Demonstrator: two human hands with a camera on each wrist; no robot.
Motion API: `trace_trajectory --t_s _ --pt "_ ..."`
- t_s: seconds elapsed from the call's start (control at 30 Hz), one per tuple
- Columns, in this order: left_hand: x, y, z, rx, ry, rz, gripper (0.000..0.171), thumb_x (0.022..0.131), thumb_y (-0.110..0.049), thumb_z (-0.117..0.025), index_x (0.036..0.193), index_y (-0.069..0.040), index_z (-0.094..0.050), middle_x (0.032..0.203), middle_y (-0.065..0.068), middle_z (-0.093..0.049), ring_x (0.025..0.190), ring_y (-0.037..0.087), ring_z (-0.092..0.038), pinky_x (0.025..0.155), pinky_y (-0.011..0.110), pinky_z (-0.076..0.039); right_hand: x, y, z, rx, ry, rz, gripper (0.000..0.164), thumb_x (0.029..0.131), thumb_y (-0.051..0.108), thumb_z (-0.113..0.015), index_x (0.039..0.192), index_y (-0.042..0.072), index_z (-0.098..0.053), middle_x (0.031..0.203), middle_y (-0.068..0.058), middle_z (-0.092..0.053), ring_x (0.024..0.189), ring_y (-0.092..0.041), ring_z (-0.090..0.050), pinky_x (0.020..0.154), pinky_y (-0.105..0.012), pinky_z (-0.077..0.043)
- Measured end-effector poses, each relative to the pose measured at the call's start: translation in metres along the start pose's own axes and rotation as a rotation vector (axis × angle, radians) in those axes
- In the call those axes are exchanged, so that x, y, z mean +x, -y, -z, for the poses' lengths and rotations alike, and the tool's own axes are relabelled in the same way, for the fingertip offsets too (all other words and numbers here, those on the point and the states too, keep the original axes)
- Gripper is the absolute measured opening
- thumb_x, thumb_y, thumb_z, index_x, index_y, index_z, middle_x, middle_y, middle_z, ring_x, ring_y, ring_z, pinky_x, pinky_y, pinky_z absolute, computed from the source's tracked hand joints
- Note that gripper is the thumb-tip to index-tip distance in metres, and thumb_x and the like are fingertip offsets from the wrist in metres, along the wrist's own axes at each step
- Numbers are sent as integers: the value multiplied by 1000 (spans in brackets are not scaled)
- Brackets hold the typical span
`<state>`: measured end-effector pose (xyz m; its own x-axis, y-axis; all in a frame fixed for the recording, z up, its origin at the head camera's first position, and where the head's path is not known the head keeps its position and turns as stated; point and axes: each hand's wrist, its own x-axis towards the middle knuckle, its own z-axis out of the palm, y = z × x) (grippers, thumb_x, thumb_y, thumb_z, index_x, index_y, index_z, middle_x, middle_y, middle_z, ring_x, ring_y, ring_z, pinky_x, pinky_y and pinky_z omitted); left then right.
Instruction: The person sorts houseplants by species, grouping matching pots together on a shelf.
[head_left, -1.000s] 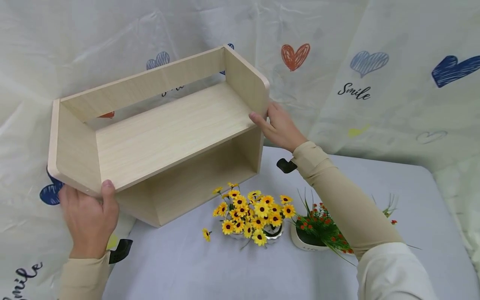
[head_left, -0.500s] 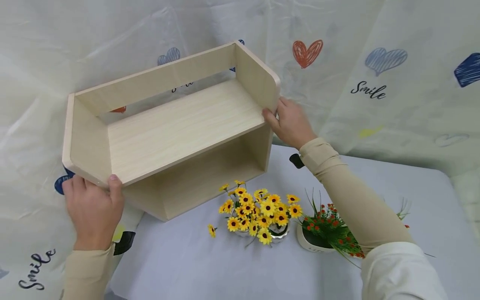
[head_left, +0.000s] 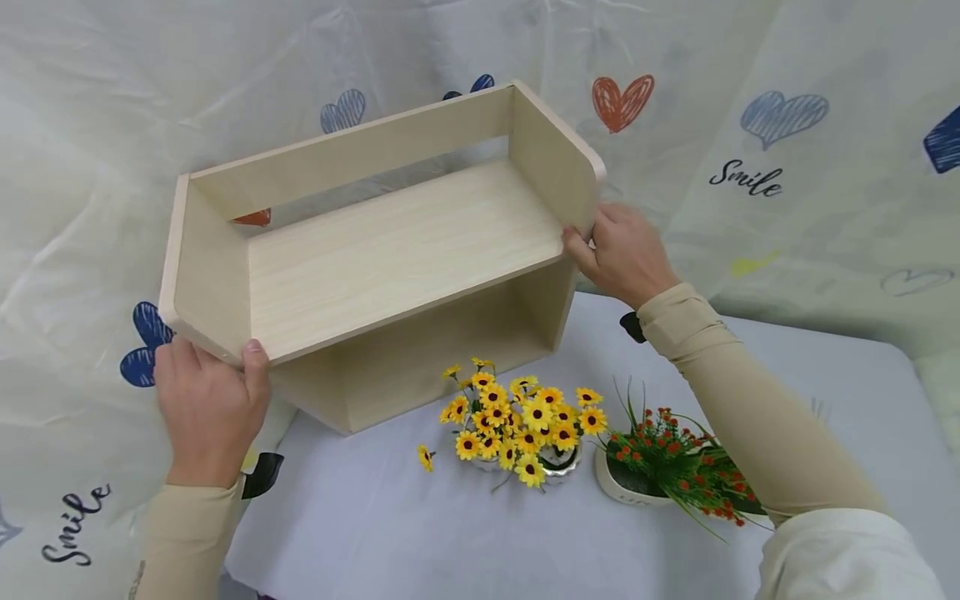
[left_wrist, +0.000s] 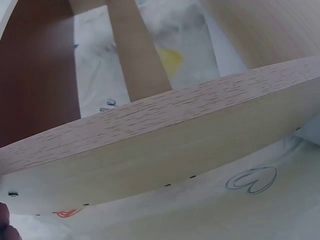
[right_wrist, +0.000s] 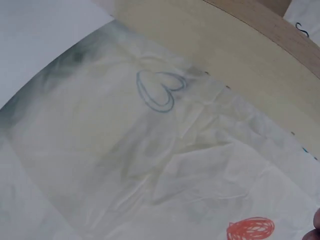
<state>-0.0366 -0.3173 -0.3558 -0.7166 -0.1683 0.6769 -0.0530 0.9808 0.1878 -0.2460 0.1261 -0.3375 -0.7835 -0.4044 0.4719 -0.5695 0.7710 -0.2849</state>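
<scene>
In the head view a pale wooden two-tier shelf stands at an angle over the back left of the table. My left hand grips its left side panel, thumb on the front corner of the middle board. On the opposite side panel my right hand holds on the same way, its thumb at the board's front edge. Whether the shelf's base touches the table cannot be told. Both wrist views show the shelf's side panels up close, with only a bit of fingertips at the edge.
Yellow artificial flowers in small pots stand just in front of the shelf, one bloom sticking out left. White pots of red-flowered greenery stand to the right, partly behind my right arm. A printed curtain hangs behind the white-covered table.
The shelf has moved to the right along with both hands, nearer to the right part of the table. The view has also shifted slightly. Both hands keep their hold.
</scene>
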Motion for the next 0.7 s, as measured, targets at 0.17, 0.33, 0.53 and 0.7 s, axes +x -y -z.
trace_trajectory --t_s 0.17,0.33,0.53,0.7 --pt "-1 -7 -2 52 -19 -25 63 99 -44 -31 109 16 -49 87 32 -48 81 49 -41 69 53 -26 -15 -6 10 -49 -28 13 46 100 33 -48 122 -1 -70 98 -20 -75 87 -35 -61 72 -49 -52" --pt "10 -18 -10 45 -40 -95 56 100 -41 -32 82 10 -47 78 29 -45 76 49 -42 67 55 -29 -35 -15 25 -107 -76 6 45 99 32 -50 118 -3 -70 90 -22 -74 81 -36 -63 67 -50 -53" --pt "20 -31 -23 3 -33 -125 55 100 -41 -32 86 10 -50 80 28 -47 73 48 -41 65 54 -29 -62 -26 39 -152 -180 51 42 96 33 -48 91 -3 -68 72 -20 -66 66 -35 -59 60 -48 -46" --pt "27 -39 -34 -54 -47 -154 55 98 -41 -35 89 9 -54 79 27 -49 72 47 -42 64 54 -29 -81 -30 49 -178 -241 67 45 96 36 -46 81 -2 -64 64 -19 -61 60 -35 -55 56 -47 -42"
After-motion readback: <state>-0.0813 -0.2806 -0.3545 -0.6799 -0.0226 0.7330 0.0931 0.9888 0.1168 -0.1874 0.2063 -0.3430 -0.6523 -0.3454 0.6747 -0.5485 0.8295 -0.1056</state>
